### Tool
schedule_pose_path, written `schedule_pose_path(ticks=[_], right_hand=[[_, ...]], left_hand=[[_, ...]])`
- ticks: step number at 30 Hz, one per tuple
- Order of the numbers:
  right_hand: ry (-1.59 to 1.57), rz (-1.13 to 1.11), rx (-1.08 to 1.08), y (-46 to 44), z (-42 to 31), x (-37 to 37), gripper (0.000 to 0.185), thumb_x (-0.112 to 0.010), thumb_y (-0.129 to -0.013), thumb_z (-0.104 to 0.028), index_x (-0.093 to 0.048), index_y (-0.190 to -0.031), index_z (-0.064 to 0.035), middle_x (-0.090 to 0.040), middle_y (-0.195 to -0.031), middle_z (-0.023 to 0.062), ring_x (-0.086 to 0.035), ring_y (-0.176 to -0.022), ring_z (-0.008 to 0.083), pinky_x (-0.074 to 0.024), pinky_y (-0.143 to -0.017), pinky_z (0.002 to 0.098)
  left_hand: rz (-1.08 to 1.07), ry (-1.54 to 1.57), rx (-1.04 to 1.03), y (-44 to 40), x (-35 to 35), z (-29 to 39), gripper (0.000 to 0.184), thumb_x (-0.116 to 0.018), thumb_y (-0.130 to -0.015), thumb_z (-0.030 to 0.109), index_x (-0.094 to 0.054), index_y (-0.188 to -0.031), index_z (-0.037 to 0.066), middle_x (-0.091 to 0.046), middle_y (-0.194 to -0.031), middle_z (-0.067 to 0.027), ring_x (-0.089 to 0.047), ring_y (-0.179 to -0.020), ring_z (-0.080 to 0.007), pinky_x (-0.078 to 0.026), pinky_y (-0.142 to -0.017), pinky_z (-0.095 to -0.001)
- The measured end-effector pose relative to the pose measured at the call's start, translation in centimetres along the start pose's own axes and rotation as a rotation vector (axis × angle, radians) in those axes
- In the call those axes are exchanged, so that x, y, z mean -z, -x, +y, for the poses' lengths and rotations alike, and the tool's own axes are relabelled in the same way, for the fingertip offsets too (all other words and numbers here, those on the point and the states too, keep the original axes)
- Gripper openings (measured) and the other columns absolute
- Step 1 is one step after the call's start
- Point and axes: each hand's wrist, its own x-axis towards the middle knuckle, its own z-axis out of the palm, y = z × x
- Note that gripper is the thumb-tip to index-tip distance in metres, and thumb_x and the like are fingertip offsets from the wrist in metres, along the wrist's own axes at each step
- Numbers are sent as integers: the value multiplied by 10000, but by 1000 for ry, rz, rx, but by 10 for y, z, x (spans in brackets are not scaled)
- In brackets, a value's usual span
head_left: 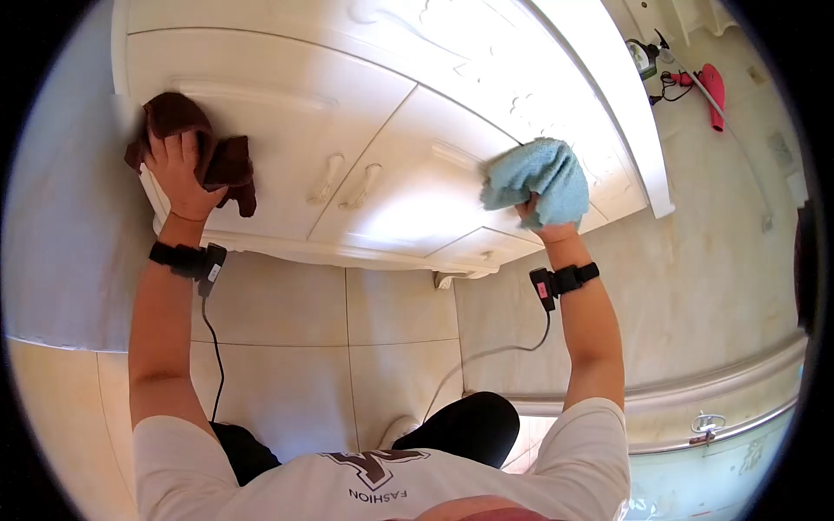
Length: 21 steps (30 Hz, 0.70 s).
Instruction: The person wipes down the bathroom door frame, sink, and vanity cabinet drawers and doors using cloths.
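Observation:
My left hand point(181, 178) grips a dark brown cloth point(230, 165) at the left edge of a white cabinet point(287, 122). Folds of the brown cloth stick out on both sides of its fingers. Farther right, my right hand point(556, 233) holds a blue-green towel point(543, 178) against the cabinet front. Most of the right fingers are hidden under that towel. Between the two hands are a pair of carved door handles, one point(327, 178) beside the other point(360, 187); both doors are closed.
A pink hair dryer point(712, 95) and a dark bottle point(643, 59) are at the upper right. Each wrist wears a black strap with a cable. A tiled floor point(278, 300) lies below the cabinet. At lower right is a glass panel with a metal fitting point(708, 424).

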Motion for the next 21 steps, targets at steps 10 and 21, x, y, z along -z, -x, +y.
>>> schedule_pose_path(ticks=[10, 21], right_hand=[[-44, 280, 214, -86, -67, 10, 292, -648, -792, -306, -661, -1001, -104, -661, -984, 97, -607, -897, 308, -496, -794, 395], [-26, 229, 164, -38, -17, 5, 727, -740, -717, -311, -453, -1346, -88, -500, -1340, 126, -475, -1210, 305, -358, -1060, 411]], left_hand=[[5, 3, -13, 3, 2, 3, 794, -617, -733, 564, -455, -1305, 37, -459, -1258, -187, -350, -1241, -447, -267, -937, -573], [-16, 1, 7, 10, -2, -2, 811, -650, -702, 539, -467, -1317, 43, -440, -1342, -194, -355, -1254, -456, -246, -978, -584]])
